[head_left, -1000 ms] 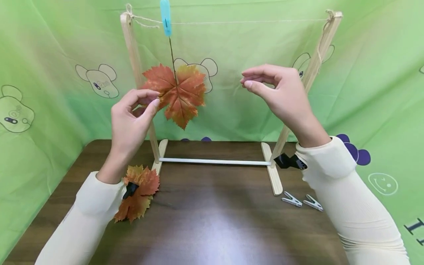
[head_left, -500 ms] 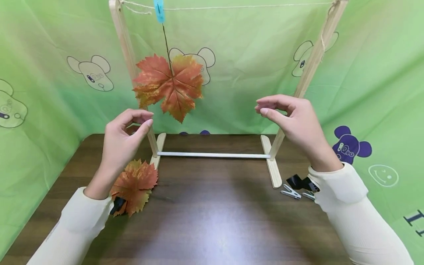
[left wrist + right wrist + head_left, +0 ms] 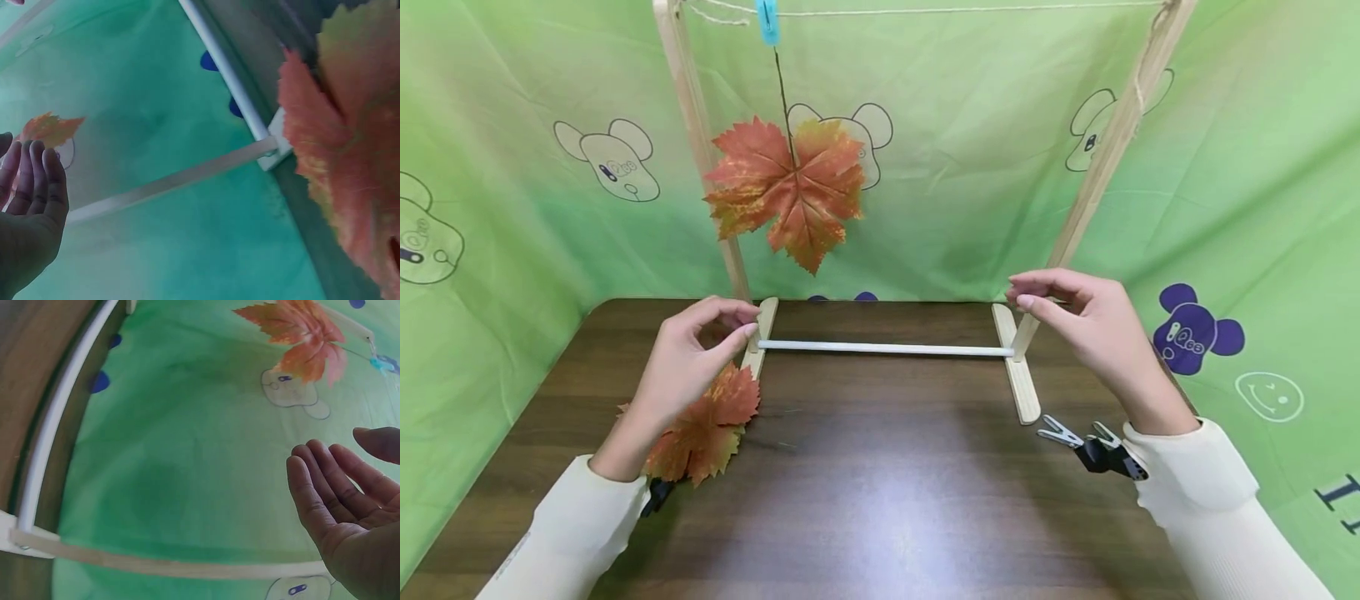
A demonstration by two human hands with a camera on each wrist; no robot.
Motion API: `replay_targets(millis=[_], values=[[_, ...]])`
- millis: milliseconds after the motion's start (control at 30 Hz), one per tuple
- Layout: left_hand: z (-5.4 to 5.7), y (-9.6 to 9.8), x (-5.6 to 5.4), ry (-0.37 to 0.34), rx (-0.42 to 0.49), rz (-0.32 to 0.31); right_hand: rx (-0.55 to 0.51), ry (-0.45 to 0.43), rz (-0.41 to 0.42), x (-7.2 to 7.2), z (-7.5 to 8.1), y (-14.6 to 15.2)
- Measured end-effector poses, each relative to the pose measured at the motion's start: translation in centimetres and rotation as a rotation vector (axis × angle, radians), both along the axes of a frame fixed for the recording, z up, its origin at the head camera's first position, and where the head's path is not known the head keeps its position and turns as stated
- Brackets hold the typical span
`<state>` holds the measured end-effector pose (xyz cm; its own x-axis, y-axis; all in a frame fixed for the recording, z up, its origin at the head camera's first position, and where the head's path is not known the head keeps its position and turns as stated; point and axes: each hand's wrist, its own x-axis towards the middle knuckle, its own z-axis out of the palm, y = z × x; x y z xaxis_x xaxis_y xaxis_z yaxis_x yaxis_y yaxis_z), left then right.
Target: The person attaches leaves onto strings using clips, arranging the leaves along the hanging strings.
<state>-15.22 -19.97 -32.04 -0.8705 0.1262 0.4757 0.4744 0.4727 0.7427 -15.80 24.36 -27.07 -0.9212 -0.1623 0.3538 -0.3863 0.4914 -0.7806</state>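
Note:
An orange-red artificial maple leaf [image 3: 797,187] hangs by its stem from a blue clothespin [image 3: 767,21] clipped on a string. My left hand [image 3: 692,358], loosely bent and holding nothing, hovers below that leaf at the frame's left foot. Under the left wrist, more maple leaves [image 3: 718,421] lie on the table, partly covered by the forearm. My right hand [image 3: 1078,321] is in front of the right post, its fingers relaxed and nothing between them. In the right wrist view the hand's fingers [image 3: 312,494] point up with the thumb apart.
The wooden frame has a left post [image 3: 700,142], a right post [image 3: 1112,167] and a white crossbar [image 3: 887,347] low between them. Two pale clothespins [image 3: 1060,432] lie by the right foot, one partly behind the wrist camera. A green printed cloth [image 3: 940,208] stands behind the table [image 3: 865,483].
Both hands have come down; the left has moved away from the hanging leaf's edge, and the right has also drifted rightward. The head view has tilted lower. The leaf still hangs from the clothespin.

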Motion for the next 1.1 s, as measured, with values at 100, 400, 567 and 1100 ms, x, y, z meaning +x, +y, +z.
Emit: replay_targets(millis=[100, 400, 567, 1100], values=[[-0.7, -0.2, 0.2, -0.037, -0.025, -0.012, 0.019, -0.014, -0.015, 0.4, -0.9, 0.8], [-2.2, -0.8, 0.8, -0.139, -0.113, -0.067, 0.066, -0.015, -0.023, 1.5, -3.2, 2.6], [-3.1, -1.2, 1.0, -0.173, -0.155, -0.108, 0.101, -0.019, -0.064, 2.1, -4.1, 3.6], [-5.7, -2.2, 1.6, -0.358, -0.219, -0.252, 0.113, -0.080, -0.046, 3.2, -7.9, 6.2]])
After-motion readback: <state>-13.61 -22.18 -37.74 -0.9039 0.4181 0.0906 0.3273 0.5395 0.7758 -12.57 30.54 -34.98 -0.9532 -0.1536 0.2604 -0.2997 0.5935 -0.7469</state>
